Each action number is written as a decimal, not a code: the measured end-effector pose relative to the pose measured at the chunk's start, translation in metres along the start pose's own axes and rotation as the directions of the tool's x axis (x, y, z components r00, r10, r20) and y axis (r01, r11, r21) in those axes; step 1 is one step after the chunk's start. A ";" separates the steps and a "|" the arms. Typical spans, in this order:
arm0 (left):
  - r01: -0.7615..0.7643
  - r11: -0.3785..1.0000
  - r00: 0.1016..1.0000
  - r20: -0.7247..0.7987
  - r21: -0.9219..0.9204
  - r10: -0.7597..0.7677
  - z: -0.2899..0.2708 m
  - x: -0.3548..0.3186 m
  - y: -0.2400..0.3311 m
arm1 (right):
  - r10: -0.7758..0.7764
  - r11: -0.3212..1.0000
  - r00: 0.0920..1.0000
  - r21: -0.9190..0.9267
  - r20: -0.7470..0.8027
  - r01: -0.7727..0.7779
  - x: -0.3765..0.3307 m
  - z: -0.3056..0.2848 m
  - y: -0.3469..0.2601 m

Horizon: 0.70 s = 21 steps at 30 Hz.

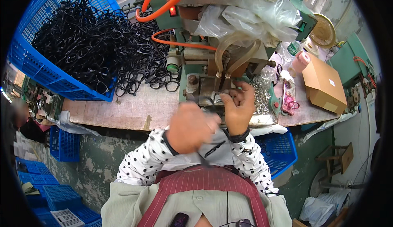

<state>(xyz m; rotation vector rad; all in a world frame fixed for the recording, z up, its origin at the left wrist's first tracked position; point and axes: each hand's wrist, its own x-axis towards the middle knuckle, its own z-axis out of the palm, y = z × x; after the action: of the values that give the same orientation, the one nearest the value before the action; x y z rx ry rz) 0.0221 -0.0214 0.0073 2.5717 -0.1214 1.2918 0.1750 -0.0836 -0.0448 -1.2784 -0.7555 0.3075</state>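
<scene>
My left hand (190, 128) is smeared by motion in front of the green press (188, 59); its fingers cannot be made out. A dark blurred streak shows just below it, too smeared to name. At the press's metal die (211, 98), my right hand (240, 109) has its thumb and fingers curled together beside the vertical punch (222, 82). Whatever lies between those fingertips is too small to make out. A black slender piece (215, 148) lies on the grey cloth over my lap.
A blue crate (65, 88) tilts at the left, spilling black eyeglass frames (139, 59) onto the table (106, 114). Metal scraps (262, 89) lie right of the die. A cardboard box (323, 83), pink cup (301, 61) and fan (323, 30) stand at right. A blue basket (282, 153) sits below.
</scene>
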 end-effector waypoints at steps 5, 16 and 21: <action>0.473 0.773 0.689 -0.369 -0.422 -0.624 -0.011 0.022 -0.026 | 0.018 0.999 1.000 0.040 0.006 -0.018 -0.002 0.007 -0.002; 0.426 0.781 0.746 -0.312 -0.456 -0.589 -0.014 0.016 -0.032 | -0.094 0.992 0.995 0.078 -0.018 0.095 -0.002 0.012 0.012; 0.211 0.972 0.928 -0.292 -0.103 -0.232 0.006 -0.013 -0.034 | -0.170 0.984 0.984 0.051 -0.058 0.173 -0.001 0.015 0.018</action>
<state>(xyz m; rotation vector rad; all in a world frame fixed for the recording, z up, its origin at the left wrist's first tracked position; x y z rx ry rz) 0.0256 0.0090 -0.0130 2.2202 0.1756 1.5399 0.1679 -0.0682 -0.0604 -1.1561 -0.8010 0.1533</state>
